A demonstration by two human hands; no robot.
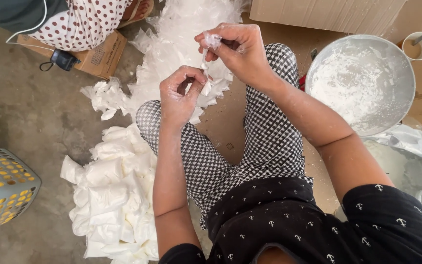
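My left hand [180, 95] and my right hand [235, 49] are raised over my knees, both dusted with white powder. Between them I hold a small clear plastic bag [206, 68] with white powder in it. The right hand pinches the bag's twisted top; the left hand's fingers close on it lower down. Below my left arm lies a heap of filled white bags [111, 195] on the floor. A pile of empty clear bags [172, 44] spreads beyond my hands.
A metal bowl of white powder [360, 80] stands at my right, with a cup and spoon [418, 45] behind it. A cardboard box [96, 56] and another person's dotted clothing [81, 19] are far left. A perforated basket [1, 188] sits at the left edge.
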